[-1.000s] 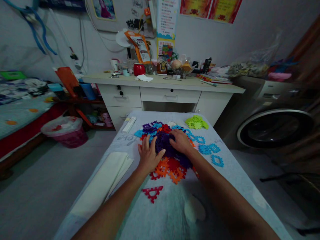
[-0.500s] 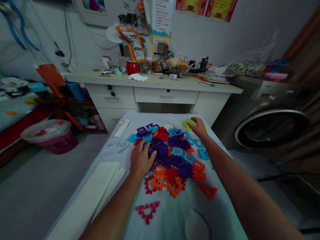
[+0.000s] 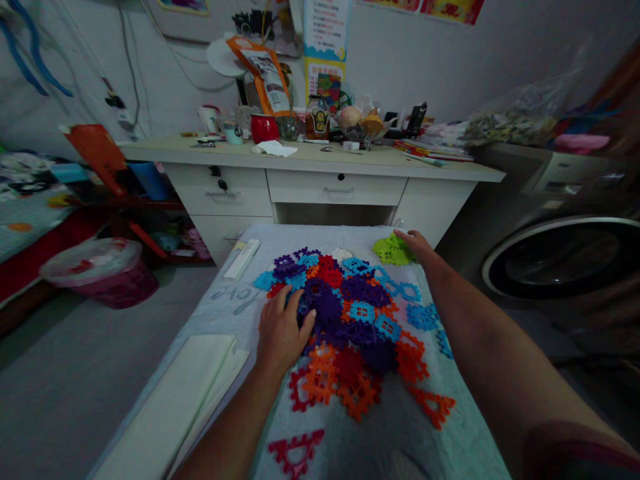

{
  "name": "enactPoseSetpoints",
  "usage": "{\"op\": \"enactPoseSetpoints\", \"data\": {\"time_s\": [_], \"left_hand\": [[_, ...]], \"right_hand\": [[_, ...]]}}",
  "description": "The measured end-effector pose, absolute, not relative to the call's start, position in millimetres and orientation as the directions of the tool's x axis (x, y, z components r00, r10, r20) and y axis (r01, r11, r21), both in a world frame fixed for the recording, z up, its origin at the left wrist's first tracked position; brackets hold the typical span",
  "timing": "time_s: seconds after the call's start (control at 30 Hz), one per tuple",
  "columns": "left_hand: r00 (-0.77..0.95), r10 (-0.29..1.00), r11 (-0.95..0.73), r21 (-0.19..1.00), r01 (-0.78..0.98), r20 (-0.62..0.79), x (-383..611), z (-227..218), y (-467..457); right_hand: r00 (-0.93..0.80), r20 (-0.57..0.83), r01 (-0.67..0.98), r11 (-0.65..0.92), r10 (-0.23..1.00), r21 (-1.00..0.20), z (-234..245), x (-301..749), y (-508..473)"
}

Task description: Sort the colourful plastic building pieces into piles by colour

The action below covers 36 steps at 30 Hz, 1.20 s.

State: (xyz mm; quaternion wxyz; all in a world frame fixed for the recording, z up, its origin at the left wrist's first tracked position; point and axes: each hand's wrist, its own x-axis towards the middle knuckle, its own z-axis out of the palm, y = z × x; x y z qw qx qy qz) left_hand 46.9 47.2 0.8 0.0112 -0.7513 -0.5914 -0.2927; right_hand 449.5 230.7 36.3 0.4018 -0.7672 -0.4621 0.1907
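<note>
A heap of toothed plastic building pieces lies on the cloth-covered table, with purple pieces [image 3: 327, 310], light-blue pieces [image 3: 363, 311], orange pieces [image 3: 320, 380] and red ones mixed together. My left hand [image 3: 280, 330] rests at the heap's left side, fingers apart and touching the purple pieces, holding nothing. At the far right corner, my right hand [image 3: 417, 247] is beside a small pile of yellow-green pieces [image 3: 391, 249]. Its visible fingers stretch along the pile's back right edge; the rest are hidden. A crimson triangular piece [image 3: 297, 453] lies apart near the front.
A white narrow box [image 3: 242, 260] and folded white cloth [image 3: 175, 393] lie on the table's left side. Behind stands a cluttered desk [image 3: 210, 155]. To the right is a washing machine [image 3: 545, 180]; a lined pink bin [image 3: 100, 277] stands on the floor at left.
My right hand has shifted right, from on top of the yellow-green pieces to their right edge, uncovering more of them. The left hand stays at the purple pieces. The view has moved slightly.
</note>
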Motion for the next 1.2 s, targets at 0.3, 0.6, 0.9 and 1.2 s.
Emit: {"op": "enactPoseSetpoints", "data": {"time_s": [0.3, 0.6, 0.9, 1.2], "left_hand": [[0.130, 0.888, -0.296, 0.332, 0.896, 0.441, 47, 2, 47], [0.132, 0.881, -0.296, 0.313, 0.902, 0.453, 48, 2, 46], [0.139, 0.860, -0.322, 0.310, 0.894, 0.492, 46, -3, 49], [0.132, 0.857, -0.324, 0.320, 0.890, 0.499, 47, -4, 50]], "right_hand": [[0.431, -0.043, 0.490, -0.274, 0.901, -0.828, 39, 436, 221], [0.251, 0.241, 0.474, 0.098, 0.938, -0.875, 50, 420, 161], [-0.141, 0.278, 0.355, 0.310, 0.950, -0.882, 67, 370, 103], [0.399, 0.145, 0.813, -0.276, 0.905, -0.512, 40, 414, 206]]}}
